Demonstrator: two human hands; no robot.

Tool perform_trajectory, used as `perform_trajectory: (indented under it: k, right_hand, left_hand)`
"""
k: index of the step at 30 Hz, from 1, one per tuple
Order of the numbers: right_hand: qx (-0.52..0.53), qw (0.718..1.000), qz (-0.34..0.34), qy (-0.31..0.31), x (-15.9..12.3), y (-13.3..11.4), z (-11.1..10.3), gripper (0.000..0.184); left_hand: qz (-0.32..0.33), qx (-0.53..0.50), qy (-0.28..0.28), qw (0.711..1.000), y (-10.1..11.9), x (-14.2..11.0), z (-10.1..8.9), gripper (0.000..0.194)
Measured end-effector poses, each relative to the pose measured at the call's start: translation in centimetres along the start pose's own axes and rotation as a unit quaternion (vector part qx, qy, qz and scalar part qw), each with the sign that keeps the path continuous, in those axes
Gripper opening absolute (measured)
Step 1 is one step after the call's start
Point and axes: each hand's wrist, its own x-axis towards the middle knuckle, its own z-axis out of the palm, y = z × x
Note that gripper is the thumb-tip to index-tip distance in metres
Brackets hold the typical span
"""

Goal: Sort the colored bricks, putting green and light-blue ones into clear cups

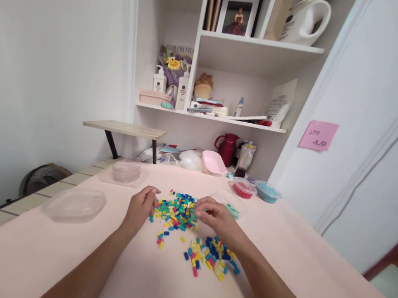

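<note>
Small multicoloured plastic pieces lie in a loose pile (177, 213) between my two hands. At its left edge is my left hand (141, 207), fingers curled and held together; what they may hold is hidden. My right hand (217, 217) reaches over the pile's right side, thumb and fingers drawn into a pinch, with nothing I can make out between them. Under my right wrist a second pile (208, 256) is spread out, mixed blue, yellow, pink and teal. Just behind the right hand sits a clear tub (223, 198) with some green pieces in it.
To the right stand a lidded tub of red pieces (244, 188) and a tub of blue pieces (267, 191). On the left are a clear lid or tray (74, 205) and a round clear container (125, 171). A pink basin (214, 163), red jug (226, 148) and bottle (245, 159) line the back.
</note>
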Motion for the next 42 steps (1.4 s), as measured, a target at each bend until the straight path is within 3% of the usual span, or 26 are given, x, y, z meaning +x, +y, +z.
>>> perform_trajectory:
  k: [3, 8, 13, 21, 42]
  right_hand:
    - [0.021, 0.997, 0.014, 0.070, 0.0, 0.4, -3.1, 0.029]
    - [-0.044, 0.969, 0.025, 0.242, -0.4, 2.6, -8.0, 0.032]
    - [-0.163, 0.925, 0.029, 0.343, -0.1, 5.4, -10.1, 0.035]
    - [-0.222, 0.918, 0.009, 0.329, 0.5, 7.3, -10.0, 0.025]
    - [-0.245, 0.915, -0.009, 0.321, 0.4, 6.6, -9.8, 0.030]
  left_hand:
    - [0.002, -0.044, -0.004, 0.999, 0.0, 0.1, -0.2, 0.039]
    - [-0.007, -0.063, 0.066, 0.996, -0.4, 0.8, -0.7, 0.030]
    - [-0.051, -0.011, 0.120, 0.991, -0.8, 1.3, -1.1, 0.024]
    - [-0.087, 0.057, 0.124, 0.987, -0.1, 1.4, -1.2, 0.023]
    - [-0.102, 0.044, 0.097, 0.989, -1.2, 1.9, -1.1, 0.027]
